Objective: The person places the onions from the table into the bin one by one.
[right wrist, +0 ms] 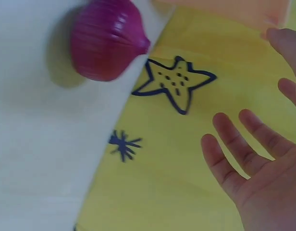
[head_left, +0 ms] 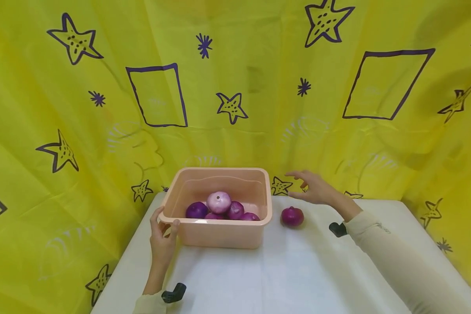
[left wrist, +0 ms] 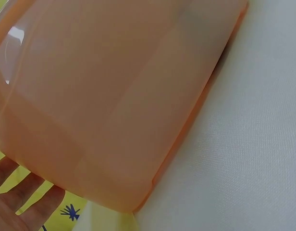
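Observation:
A peach plastic tub (head_left: 223,233) stands on the white table, with several red onions in it. The topmost onion (head_left: 219,202) is paler than a dark purple onion (head_left: 196,210) beside it. At the tub's front left corner my left hand (head_left: 164,244) grips the rim, thumb on the front and fingers along the side. The left wrist view shows these fingers (left wrist: 47,204) against the tub's wall (left wrist: 114,106). My right hand (head_left: 314,188) hovers with spread fingers, holding nothing. Below it a single red onion (head_left: 292,216) lies right of the tub; the right wrist view shows this onion (right wrist: 108,41) close up.
The white table (head_left: 235,279) carries the tub and the loose onion. A yellow curtain (head_left: 259,144) with drawn stars and squares hangs right behind the table's far edge and along both sides. Dark wrist devices (head_left: 174,293) sit on both sleeves.

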Demonstrator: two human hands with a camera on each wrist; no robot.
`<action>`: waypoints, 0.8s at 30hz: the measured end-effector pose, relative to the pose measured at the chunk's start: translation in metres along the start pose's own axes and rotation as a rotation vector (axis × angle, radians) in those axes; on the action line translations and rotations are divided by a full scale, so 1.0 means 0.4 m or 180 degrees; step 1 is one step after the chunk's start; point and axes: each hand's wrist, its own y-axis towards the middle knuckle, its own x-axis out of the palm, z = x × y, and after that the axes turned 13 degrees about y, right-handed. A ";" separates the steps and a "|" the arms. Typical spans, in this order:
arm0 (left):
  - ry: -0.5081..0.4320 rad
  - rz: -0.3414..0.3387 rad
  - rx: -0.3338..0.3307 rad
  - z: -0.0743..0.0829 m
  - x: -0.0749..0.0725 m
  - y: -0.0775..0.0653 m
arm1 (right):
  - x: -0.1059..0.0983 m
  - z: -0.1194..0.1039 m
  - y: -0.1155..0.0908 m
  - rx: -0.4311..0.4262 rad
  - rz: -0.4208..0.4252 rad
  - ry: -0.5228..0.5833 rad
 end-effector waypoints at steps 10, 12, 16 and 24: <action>0.0037 -0.0005 -0.0004 -0.018 0.008 0.001 | 0.097 0.100 -0.064 0.0174 -0.0269 0.0402; 0.0047 -0.0001 -0.0021 -0.018 0.008 0.001 | 0.109 0.114 -0.072 0.0256 -0.0299 0.0458; 0.0046 -0.0004 -0.0040 -0.014 0.007 0.000 | 0.124 0.132 -0.083 0.0443 -0.0359 0.0585; -0.0030 -0.0024 -0.0009 -0.012 0.004 0.003 | 0.141 0.155 -0.098 0.0552 -0.0493 0.0739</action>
